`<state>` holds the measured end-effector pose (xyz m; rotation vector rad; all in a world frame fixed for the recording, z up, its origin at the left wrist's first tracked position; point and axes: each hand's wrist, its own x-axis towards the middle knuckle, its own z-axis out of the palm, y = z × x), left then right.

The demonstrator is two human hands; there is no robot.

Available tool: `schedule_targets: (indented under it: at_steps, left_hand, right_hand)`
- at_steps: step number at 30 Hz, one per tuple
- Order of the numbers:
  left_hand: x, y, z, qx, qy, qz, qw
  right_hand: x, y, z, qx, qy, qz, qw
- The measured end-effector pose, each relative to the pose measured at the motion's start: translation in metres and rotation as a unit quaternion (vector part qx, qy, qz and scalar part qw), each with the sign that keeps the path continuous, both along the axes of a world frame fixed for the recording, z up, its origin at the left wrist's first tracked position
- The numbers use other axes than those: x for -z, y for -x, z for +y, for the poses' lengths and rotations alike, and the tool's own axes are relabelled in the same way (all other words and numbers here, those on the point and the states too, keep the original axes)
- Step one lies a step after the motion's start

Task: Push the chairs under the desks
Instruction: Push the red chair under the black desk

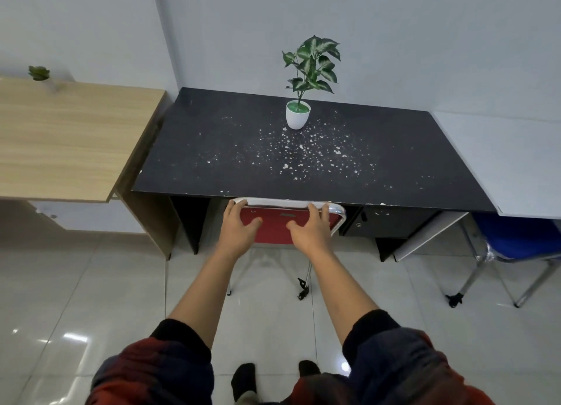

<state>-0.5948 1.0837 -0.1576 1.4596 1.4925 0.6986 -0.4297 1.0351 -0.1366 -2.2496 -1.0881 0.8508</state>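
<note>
A red chair point(274, 222) with a chrome frame stands tucked under the black desk point(303, 161), its backrest top touching the desk's front edge. My left hand point(238, 228) lies on the left of the backrest, fingers over the top rail. My right hand point(312, 230) lies on the right of the backrest, fingers curled over the rail. The seat is hidden under the desk; two chrome legs show on the floor below. A blue chair point(516, 237) with chrome legs stands at the right, partly under a white desk point(516, 161).
A potted plant point(299, 113) stands at the back of the black desk, with white flecks scattered in front. A wooden desk point(60, 137) adjoins on the left. Glossy tiled floor point(91, 298) lies around my feet.
</note>
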Motion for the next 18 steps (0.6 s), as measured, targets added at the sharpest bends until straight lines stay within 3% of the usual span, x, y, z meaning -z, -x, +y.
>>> schedule_targets:
  at_steps: [4,9,18]
  left_hand:
    - [-0.002,0.001,-0.015,-0.058,0.052,-0.080,0.994]
    - [-0.010,0.007,-0.055,-0.052,0.058,-0.115,0.990]
    - [-0.064,-0.010,-0.134,-0.082,0.005,-0.129,0.988]
  right_hand:
    - [-0.004,0.009,-0.014,0.037,-0.021,0.082,0.996]
    - [-0.006,0.019,-0.039,0.055,-0.055,0.171,0.982]
    - [-0.046,-0.013,-0.088,-0.039,-0.098,0.185,0.977]
